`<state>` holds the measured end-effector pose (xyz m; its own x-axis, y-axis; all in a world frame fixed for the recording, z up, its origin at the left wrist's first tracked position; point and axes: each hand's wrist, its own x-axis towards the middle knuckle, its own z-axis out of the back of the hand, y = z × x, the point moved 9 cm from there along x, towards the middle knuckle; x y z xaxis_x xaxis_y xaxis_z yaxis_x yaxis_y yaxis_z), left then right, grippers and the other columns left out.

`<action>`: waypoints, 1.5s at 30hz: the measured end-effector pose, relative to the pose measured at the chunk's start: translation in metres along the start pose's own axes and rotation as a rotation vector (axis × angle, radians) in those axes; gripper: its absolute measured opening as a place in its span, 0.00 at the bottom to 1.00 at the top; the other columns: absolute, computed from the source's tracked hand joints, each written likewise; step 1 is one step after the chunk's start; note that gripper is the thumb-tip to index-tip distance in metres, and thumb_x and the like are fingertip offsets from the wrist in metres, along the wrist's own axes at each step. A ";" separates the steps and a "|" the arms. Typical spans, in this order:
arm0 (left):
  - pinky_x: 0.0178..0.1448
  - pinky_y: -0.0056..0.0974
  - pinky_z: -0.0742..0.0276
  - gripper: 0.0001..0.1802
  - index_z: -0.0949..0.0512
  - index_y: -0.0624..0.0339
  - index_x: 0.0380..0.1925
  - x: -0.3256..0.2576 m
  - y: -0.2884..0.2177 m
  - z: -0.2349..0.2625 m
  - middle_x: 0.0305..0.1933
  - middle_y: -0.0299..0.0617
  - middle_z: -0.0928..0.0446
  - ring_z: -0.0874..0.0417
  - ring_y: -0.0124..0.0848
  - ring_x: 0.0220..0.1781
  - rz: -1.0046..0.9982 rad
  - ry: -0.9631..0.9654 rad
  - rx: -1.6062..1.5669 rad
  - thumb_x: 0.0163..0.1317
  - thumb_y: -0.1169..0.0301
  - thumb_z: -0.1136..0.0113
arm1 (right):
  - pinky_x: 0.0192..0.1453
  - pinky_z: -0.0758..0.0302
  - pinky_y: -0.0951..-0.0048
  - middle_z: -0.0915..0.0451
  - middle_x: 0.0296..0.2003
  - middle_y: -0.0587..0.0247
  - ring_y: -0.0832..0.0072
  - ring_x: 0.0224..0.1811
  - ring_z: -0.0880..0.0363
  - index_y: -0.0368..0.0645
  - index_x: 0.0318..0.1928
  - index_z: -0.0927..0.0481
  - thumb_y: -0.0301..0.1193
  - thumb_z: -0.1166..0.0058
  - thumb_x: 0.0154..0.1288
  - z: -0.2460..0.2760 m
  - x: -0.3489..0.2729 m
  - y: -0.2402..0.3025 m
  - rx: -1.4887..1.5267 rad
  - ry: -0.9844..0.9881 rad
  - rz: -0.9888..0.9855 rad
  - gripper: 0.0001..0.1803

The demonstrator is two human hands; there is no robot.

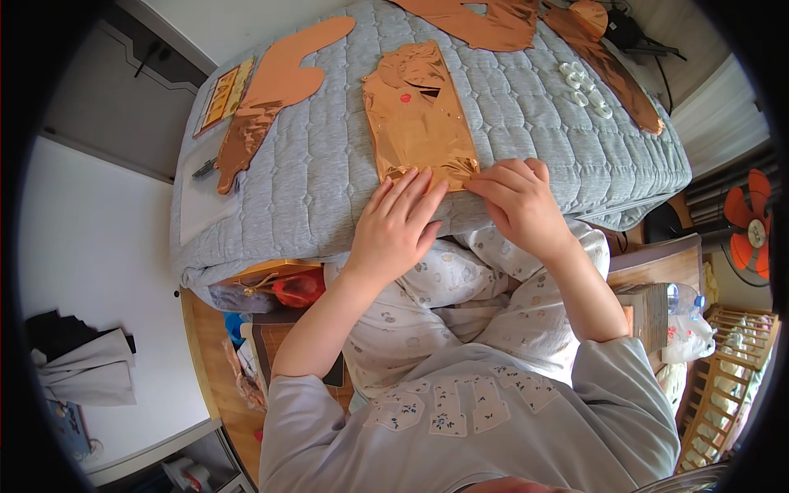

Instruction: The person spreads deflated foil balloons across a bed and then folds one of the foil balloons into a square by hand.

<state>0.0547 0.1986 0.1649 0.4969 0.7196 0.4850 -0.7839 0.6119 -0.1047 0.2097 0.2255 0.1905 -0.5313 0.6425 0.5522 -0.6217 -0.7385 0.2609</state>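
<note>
A flat, deflated copper-coloured foil balloon [419,135] lies in front of me on a grey quilted mattress [296,197]. It is roughly rectangular, with a small red mark and a dark notch-like patch in its upper part. My left hand [390,230] rests on its near edge, fingers stretched out and flat. With bent fingers pressed together, my right hand [522,205] grips the near right corner. The near edge looks creased between the hands, and part of it is hidden under the left fingers.
Other flat copper foil balloons lie at the left [271,90], far middle [485,25] and right [616,86]. Several small white rings [585,86] sit right of centre. A framed card [223,97] lies far left. Beyond the mattress are an orange-bladed fan [749,230] and a wooden crib [723,386].
</note>
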 end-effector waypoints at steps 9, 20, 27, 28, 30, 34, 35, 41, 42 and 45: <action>0.72 0.45 0.26 0.31 0.23 0.54 0.64 -0.007 0.013 0.011 0.68 0.40 0.29 0.24 0.41 0.64 -0.026 0.063 -0.013 0.59 0.64 0.29 | 0.58 0.35 0.65 0.16 0.50 0.77 0.75 0.50 0.22 0.50 0.53 0.14 0.32 0.33 0.62 0.001 -0.009 0.005 -0.071 -0.004 0.079 0.18; 0.71 0.46 0.26 0.22 0.19 0.53 0.61 -0.037 0.029 0.020 0.66 0.37 0.21 0.20 0.31 0.66 -0.174 0.032 0.053 0.66 0.70 0.38 | 0.59 0.32 0.66 0.16 0.50 0.76 0.73 0.51 0.23 0.50 0.51 0.13 0.30 0.33 0.58 -0.002 -0.012 0.000 -0.087 -0.060 0.073 0.18; 0.69 0.43 0.24 0.16 0.19 0.53 0.55 -0.042 0.029 0.024 0.61 0.36 0.18 0.19 0.32 0.64 -0.235 -0.084 0.104 0.68 0.69 0.39 | 0.59 0.34 0.64 0.14 0.49 0.72 0.69 0.50 0.21 0.45 0.48 0.12 0.26 0.34 0.59 0.002 -0.010 -0.001 0.000 -0.082 0.026 0.14; 0.69 0.43 0.23 0.16 0.19 0.54 0.55 -0.041 0.030 0.026 0.60 0.36 0.18 0.18 0.33 0.64 -0.220 -0.082 0.072 0.67 0.70 0.38 | 0.59 0.34 0.64 0.14 0.49 0.71 0.69 0.50 0.21 0.45 0.47 0.12 0.26 0.34 0.60 0.004 -0.010 0.000 -0.022 -0.085 0.023 0.14; 0.68 0.43 0.23 0.17 0.19 0.55 0.55 -0.041 0.031 0.027 0.58 0.36 0.18 0.18 0.35 0.64 -0.206 -0.082 0.043 0.66 0.70 0.38 | 0.59 0.34 0.64 0.14 0.49 0.71 0.69 0.50 0.21 0.45 0.47 0.12 0.26 0.34 0.60 0.007 -0.011 0.000 -0.045 -0.089 0.021 0.13; 0.66 0.47 0.22 0.15 0.19 0.58 0.50 -0.041 0.041 0.028 0.56 0.43 0.17 0.17 0.41 0.61 -0.092 -0.110 -0.169 0.62 0.76 0.35 | 0.59 0.35 0.64 0.14 0.50 0.71 0.69 0.51 0.21 0.45 0.47 0.12 0.27 0.35 0.61 0.010 -0.013 -0.003 -0.062 -0.073 -0.002 0.12; 0.65 0.46 0.22 0.15 0.20 0.59 0.50 -0.040 0.045 0.030 0.55 0.44 0.17 0.16 0.42 0.59 -0.040 -0.141 -0.257 0.62 0.76 0.35 | 0.60 0.36 0.64 0.14 0.50 0.70 0.69 0.51 0.21 0.45 0.47 0.11 0.27 0.35 0.62 0.009 -0.013 -0.005 -0.049 -0.061 -0.014 0.12; 0.58 0.46 0.23 0.21 0.21 0.57 0.50 -0.020 0.061 0.042 0.57 0.45 0.21 0.19 0.45 0.56 0.276 -0.115 -0.431 0.59 0.64 0.26 | 0.63 0.34 0.61 0.15 0.54 0.66 0.65 0.54 0.22 0.44 0.48 0.12 0.28 0.34 0.61 0.018 -0.004 -0.012 0.091 0.012 -0.102 0.14; 0.58 0.46 0.23 0.21 0.21 0.57 0.50 -0.017 0.062 0.046 0.57 0.45 0.21 0.19 0.45 0.56 0.274 -0.117 -0.431 0.59 0.64 0.26 | 0.63 0.34 0.61 0.15 0.54 0.66 0.65 0.54 0.22 0.44 0.48 0.12 0.28 0.34 0.61 0.022 0.000 -0.012 0.088 0.010 -0.101 0.14; 0.65 0.52 0.26 0.38 0.24 0.53 0.60 -0.001 0.060 0.054 0.65 0.50 0.27 0.24 0.50 0.64 0.190 -0.073 -0.285 0.50 0.52 0.20 | 0.66 0.34 0.58 0.20 0.62 0.61 0.60 0.60 0.24 0.44 0.56 0.16 0.34 0.29 0.57 0.024 0.014 -0.013 0.145 0.086 -0.102 0.25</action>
<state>-0.0131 0.2170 0.2052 0.3157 0.8105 0.4935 -0.7194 0.5435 -0.4325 0.2245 0.2395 0.2139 -0.5208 0.7261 0.4489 -0.5890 -0.6863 0.4267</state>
